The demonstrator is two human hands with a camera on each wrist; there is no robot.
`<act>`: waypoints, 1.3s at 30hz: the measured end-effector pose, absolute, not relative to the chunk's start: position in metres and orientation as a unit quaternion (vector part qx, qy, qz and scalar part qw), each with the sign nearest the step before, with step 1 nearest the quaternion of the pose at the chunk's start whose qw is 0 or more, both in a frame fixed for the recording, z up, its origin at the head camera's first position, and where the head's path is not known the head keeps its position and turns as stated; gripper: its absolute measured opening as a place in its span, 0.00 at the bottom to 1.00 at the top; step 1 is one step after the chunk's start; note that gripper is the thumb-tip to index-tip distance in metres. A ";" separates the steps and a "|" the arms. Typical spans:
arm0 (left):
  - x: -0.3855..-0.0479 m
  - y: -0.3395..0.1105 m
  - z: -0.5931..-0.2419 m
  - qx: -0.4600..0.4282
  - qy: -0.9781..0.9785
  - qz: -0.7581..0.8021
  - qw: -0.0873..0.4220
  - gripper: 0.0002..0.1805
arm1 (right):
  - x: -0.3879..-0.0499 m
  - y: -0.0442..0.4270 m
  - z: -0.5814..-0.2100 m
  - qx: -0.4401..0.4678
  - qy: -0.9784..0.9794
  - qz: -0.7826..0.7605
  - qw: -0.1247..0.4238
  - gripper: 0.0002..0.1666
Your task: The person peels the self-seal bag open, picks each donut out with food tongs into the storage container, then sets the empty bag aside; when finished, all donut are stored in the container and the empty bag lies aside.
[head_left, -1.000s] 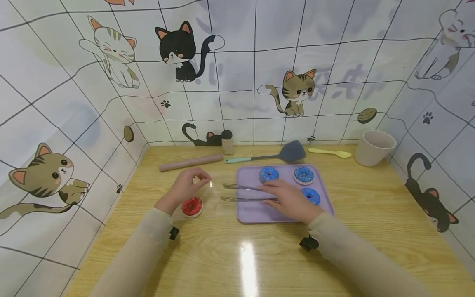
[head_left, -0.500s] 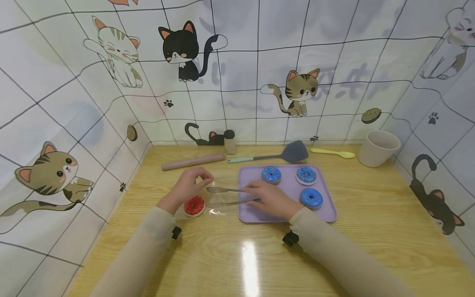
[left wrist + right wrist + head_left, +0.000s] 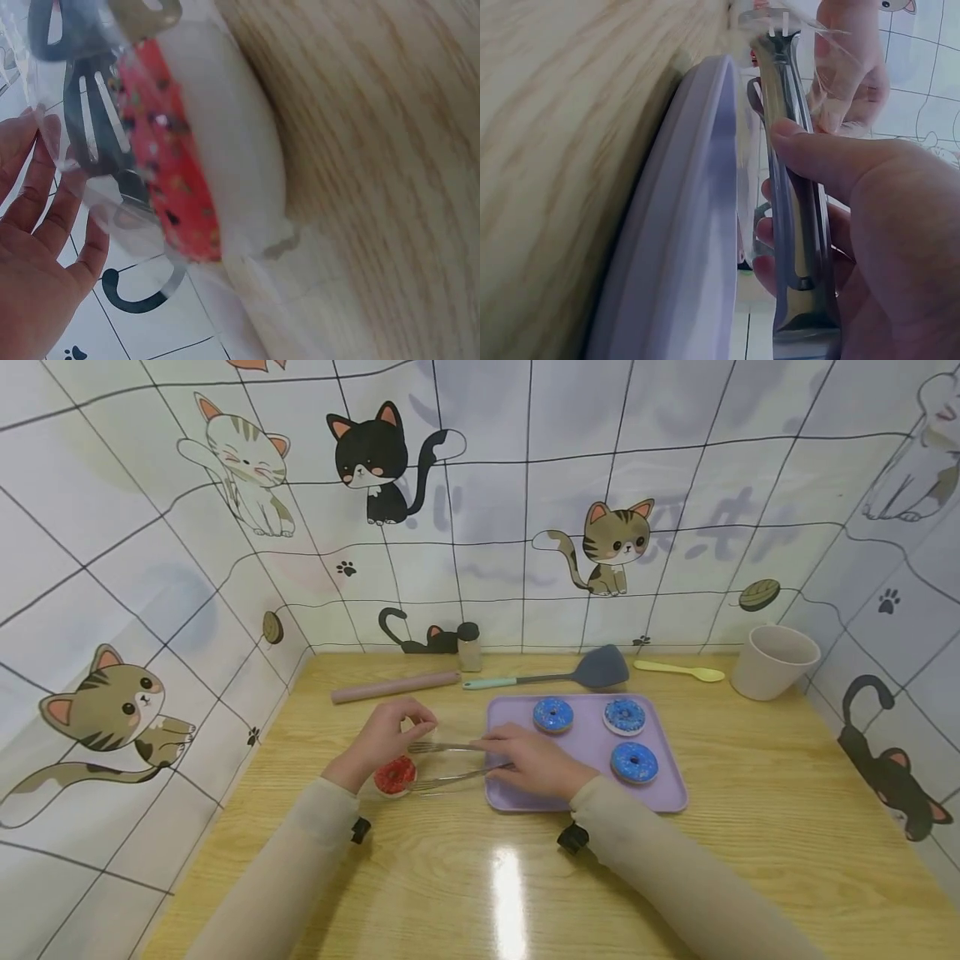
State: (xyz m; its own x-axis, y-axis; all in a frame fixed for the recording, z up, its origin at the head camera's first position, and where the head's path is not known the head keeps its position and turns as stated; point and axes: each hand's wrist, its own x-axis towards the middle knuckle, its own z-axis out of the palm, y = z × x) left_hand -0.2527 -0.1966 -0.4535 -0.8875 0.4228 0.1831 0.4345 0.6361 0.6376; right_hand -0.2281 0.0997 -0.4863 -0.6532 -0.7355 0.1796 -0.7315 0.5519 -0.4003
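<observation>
My left hand [image 3: 378, 739] pinches the edge of a clear plastic bag [image 3: 124, 229], left of the tray. Just below that hand lies a red-iced doughnut [image 3: 406, 770], with the film close about it. Metal tongs [image 3: 799, 225] are gripped in my right hand [image 3: 540, 760] above the tray's left side. Their slotted ends point left and stand apart; in the left wrist view the tong ends [image 3: 94, 112] are beside the doughnut, partly behind film. Several blue-iced doughnuts [image 3: 648, 766] sit on the purple tray [image 3: 585, 800]. Whether the red doughnut is fully inside the bag, I cannot tell.
Along the back lie a brown rolling pin [image 3: 396, 687], a spatula [image 3: 600, 668] and a yellow spoon [image 3: 678, 670]. A black-capped shaker [image 3: 469, 656] stands by the wall. A pale cup [image 3: 772, 667] stands in the back right corner.
My right hand has moved left with the tongs, from over the tray's middle to the red doughnut's right side. The left hand has stayed in nearly the same place.
</observation>
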 end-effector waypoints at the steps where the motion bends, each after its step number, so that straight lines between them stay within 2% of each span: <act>1: -0.253 -0.197 -0.454 -0.238 -0.904 -0.356 0.007 0.07 | -0.228 0.098 -0.486 -0.417 0.881 -0.224 0.004 0.33; 13: -0.253 -0.197 -0.453 -0.241 -0.907 -0.346 0.013 0.08 | -0.229 0.088 -0.486 -0.423 0.881 -0.209 0.007 0.33; 23: -0.253 -0.197 -0.454 -0.254 -0.907 -0.337 0.007 0.07 | -0.225 0.090 -0.484 -0.418 0.884 -0.209 -0.016 0.31; 30: -0.251 -0.200 -0.460 -0.237 -0.910 -0.339 -0.013 0.06 | -0.218 0.097 -0.481 -0.411 0.888 -0.205 -0.024 0.31; 39: -0.254 -0.200 -0.460 -0.237 -0.910 -0.341 -0.008 0.02 | -0.212 0.119 -0.473 -0.392 0.897 -0.202 -0.037 0.31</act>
